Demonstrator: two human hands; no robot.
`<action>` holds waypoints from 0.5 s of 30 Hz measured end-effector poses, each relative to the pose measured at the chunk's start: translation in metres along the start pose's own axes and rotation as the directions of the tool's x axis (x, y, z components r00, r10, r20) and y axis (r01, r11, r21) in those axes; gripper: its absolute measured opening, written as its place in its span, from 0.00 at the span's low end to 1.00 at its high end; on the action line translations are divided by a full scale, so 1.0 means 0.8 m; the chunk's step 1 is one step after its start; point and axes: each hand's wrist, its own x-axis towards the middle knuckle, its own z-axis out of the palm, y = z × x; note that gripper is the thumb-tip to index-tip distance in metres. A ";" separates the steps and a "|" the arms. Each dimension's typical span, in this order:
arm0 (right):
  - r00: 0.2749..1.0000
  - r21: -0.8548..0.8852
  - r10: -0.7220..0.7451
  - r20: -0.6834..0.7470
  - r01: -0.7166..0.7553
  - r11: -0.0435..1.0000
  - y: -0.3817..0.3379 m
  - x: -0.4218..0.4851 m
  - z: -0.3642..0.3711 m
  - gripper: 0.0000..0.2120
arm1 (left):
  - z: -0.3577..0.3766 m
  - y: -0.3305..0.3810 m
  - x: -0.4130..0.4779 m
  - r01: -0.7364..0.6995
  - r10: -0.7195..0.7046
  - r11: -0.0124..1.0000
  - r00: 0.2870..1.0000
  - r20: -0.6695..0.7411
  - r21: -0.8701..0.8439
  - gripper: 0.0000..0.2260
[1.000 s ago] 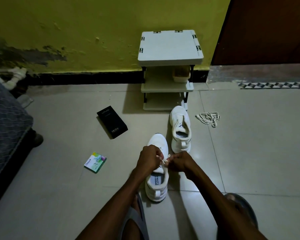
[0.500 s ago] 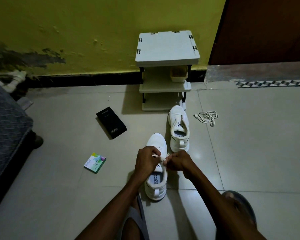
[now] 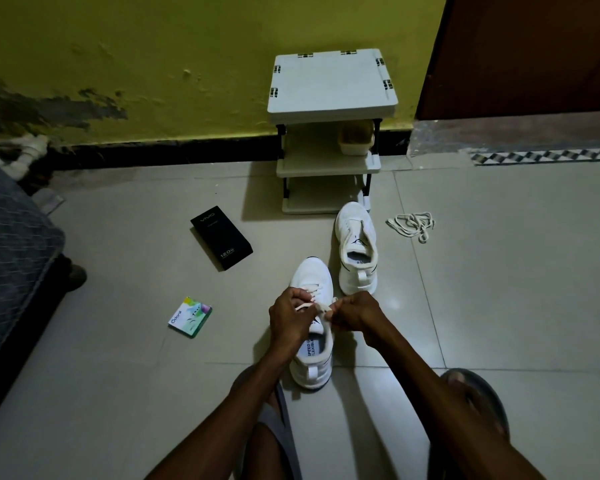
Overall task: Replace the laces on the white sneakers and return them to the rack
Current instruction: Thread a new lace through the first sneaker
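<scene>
Head view looks down on the near white sneaker [image 3: 310, 280], which lies on the tiled floor [image 3: 499, 306] directly under both hands. Its long axis runs away from the person, with the toe pointing ahead of the hands toward the rack [image 3: 331, 81] and the heel with its pull tab just behind the wrists. The left hand [image 3: 288, 318] and right hand [image 3: 355, 315] meet over the tongue, fingers curled, each pinching a part of the white lace [image 3: 321, 308], and a short strand shows between them.

The second sneaker [image 3: 356, 244] sits just ahead and right of the right hand. It is parallel to the first, its toe almost at the rack's foot, and it has no lace. A loose bundle of laces [image 3: 411, 225] lies further right of that shoe. Ahead and left of the left hand is a black box [image 3: 221, 237], and a small colourful box [image 3: 190, 317] lies level with that hand, well to its left.

Compared with a second ago, the hands have stayed together on the lace at the same spot over the tongue. Both sneakers keep their heading and places, and only the camera's aim has drifted slightly.
</scene>
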 end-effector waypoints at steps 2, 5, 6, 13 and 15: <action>1.000 -0.006 -0.002 0.004 0.002 1.000 0.000 0.000 0.000 0.03 | 0.001 -0.001 -0.001 0.003 -0.004 1.000 1.000 -0.014 -0.015 0.08; 1.000 -0.013 -0.003 0.005 0.003 1.000 0.000 0.000 0.000 0.03 | 0.004 -0.001 -0.003 -0.046 0.046 0.999 0.999 -0.015 0.014 0.09; 1.000 -0.017 -0.006 0.007 0.006 1.000 0.000 0.000 0.001 0.03 | 0.004 -0.001 -0.005 -0.070 0.072 0.996 0.997 -0.021 0.050 0.09; 0.999 -0.052 -0.046 -0.011 0.045 0.998 -0.001 -0.008 0.002 0.05 | 0.009 -0.009 -0.017 -0.265 0.287 0.890 0.958 -0.003 0.372 0.10; 0.997 -0.095 -0.070 0.012 0.071 0.993 -0.002 -0.008 0.001 0.03 | 0.009 -0.009 -0.017 -0.276 0.292 0.888 0.956 0.014 0.369 0.10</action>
